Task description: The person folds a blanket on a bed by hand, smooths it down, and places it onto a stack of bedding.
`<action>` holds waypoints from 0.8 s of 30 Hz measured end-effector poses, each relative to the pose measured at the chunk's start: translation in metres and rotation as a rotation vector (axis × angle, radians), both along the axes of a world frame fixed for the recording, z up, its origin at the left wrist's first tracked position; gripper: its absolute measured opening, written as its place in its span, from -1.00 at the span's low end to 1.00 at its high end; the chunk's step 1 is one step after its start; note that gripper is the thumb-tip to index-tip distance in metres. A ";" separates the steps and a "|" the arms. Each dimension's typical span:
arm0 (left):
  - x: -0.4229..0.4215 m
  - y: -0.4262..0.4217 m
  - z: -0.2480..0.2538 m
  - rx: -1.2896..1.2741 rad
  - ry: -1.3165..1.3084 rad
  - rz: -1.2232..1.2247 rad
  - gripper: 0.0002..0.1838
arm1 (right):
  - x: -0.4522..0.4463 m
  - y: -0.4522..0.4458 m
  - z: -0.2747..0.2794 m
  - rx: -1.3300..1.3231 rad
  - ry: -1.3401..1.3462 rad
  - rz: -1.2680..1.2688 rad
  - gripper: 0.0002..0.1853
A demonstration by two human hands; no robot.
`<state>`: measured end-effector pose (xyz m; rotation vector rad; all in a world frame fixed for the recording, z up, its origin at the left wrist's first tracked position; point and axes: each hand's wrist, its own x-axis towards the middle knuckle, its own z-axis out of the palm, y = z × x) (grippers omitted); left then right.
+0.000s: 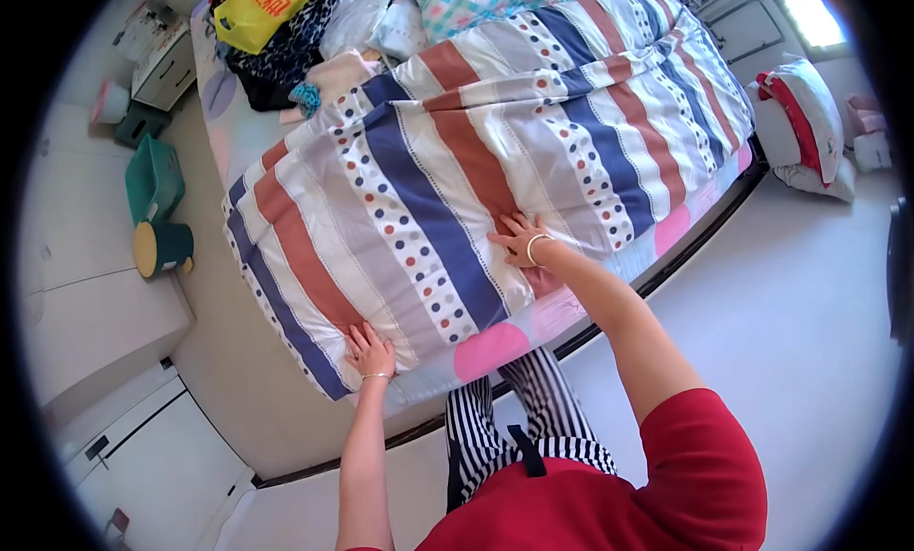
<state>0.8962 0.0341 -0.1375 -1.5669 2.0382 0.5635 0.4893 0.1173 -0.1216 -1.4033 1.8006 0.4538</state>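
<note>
A thick striped quilt (409,203) in white, navy, rust and grey, with dotted bands, lies across the bed. Near its front left corner my left hand (370,352) rests flat on a rust stripe, fingers spread. My right hand (523,240) presses on another rust stripe farther right, its fingers also apart. Neither hand holds anything. Below the quilt's near edge shows a pale bedsheet (490,351) with pink patches. Folds and creases run across the quilt's middle and far side.
Beyond the quilt lie a yellow bag (262,13), dark patterned clothing (286,60) and a checked cloth (466,8). On the left floor stand a green basin (154,180) and a round bin (164,249). Pillows (804,127) are stacked at the right.
</note>
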 end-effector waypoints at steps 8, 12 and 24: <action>-0.250 -0.060 0.085 -0.425 0.929 -0.325 -0.45 | -0.195 -0.066 0.074 -0.697 -0.002 0.189 -0.38; -0.411 -0.108 0.082 -0.512 0.976 -0.505 -0.39 | -0.356 -0.094 0.079 -0.572 0.363 0.139 0.04; -0.538 -0.185 0.117 0.199 0.675 -0.311 -0.66 | -0.522 -0.071 0.116 -0.666 -0.190 0.077 -0.71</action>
